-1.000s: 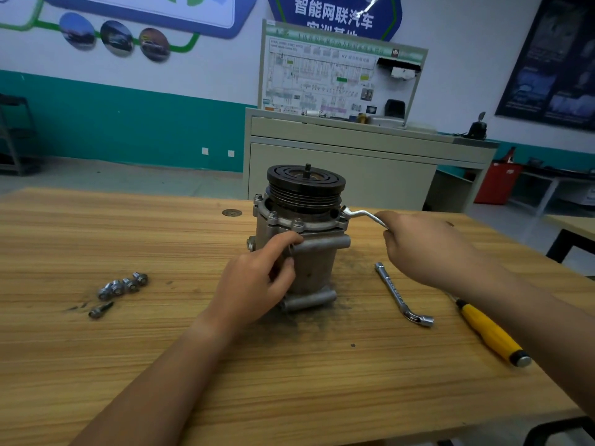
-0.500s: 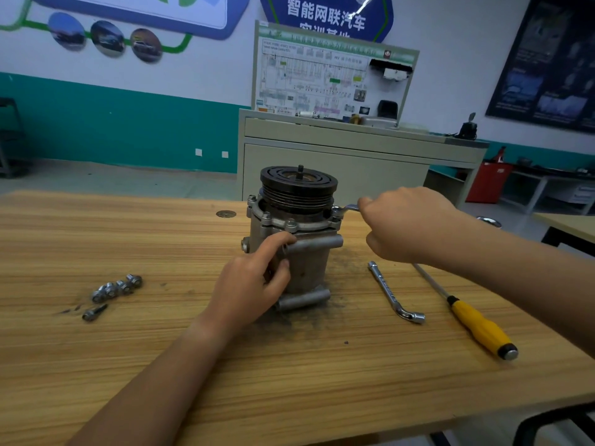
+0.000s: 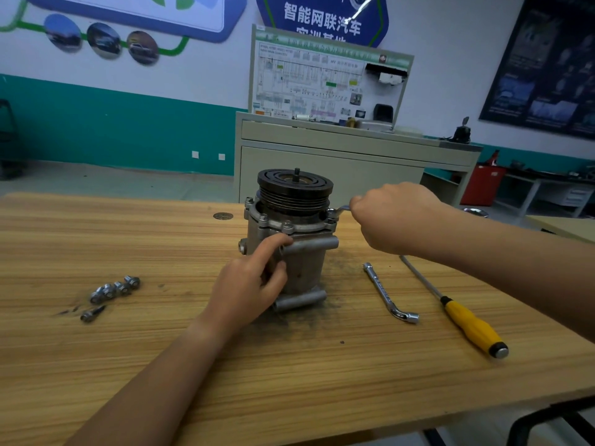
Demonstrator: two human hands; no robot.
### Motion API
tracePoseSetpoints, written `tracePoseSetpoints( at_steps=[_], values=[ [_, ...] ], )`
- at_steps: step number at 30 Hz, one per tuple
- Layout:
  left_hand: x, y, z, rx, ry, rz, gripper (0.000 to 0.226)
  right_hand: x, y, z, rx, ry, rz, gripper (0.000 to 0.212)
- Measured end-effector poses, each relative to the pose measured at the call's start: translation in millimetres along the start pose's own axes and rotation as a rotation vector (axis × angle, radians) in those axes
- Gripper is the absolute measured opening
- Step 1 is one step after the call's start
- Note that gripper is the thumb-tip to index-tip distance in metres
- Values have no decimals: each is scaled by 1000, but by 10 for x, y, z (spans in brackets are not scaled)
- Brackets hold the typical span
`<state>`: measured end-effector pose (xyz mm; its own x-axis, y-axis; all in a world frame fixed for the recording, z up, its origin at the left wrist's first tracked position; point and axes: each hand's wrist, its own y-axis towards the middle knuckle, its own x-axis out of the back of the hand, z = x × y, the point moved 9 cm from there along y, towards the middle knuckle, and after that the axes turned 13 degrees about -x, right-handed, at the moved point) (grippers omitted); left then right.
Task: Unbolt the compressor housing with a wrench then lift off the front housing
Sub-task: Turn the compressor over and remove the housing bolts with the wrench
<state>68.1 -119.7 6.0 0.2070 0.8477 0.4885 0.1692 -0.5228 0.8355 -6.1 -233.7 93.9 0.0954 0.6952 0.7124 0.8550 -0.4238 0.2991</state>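
left hand (image 3: 248, 291) grips 1 compressor (image 3: 307, 268) | right hand (image 3: 392, 220) grips 1 wrench (image 3: 341, 208) | 1 spare wrench (image 3: 383, 291)

The table (image 3: 289, 365) is pale matt wood with a plain grain, smudged with dark grime around the compressor (image 3: 306, 262), whose body is dull grey cast metal. Its pulley (image 3: 294, 191) is dark and ribbed. At left the metal bolts (image 3: 114, 289) shine. The socket wrench (image 3: 384, 291) is polished chrome, and the screwdriver (image 3: 470, 326) handle is glossy yellow plastic.
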Motion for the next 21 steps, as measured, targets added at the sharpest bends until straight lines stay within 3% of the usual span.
tracePoseSetpoints(
  at_steps=[8,15,21],
  values=[
    [-15,3,5,7,-4,12,35,38,-74,97,38,-84,-32,22],
    [-3,3,4,12,6,6,32,-164,-2,-32,13,78,12,21],
    [1,5,-6,-2,27,22,34,-204,49,-54,50,67,-36,19]
  ],
)
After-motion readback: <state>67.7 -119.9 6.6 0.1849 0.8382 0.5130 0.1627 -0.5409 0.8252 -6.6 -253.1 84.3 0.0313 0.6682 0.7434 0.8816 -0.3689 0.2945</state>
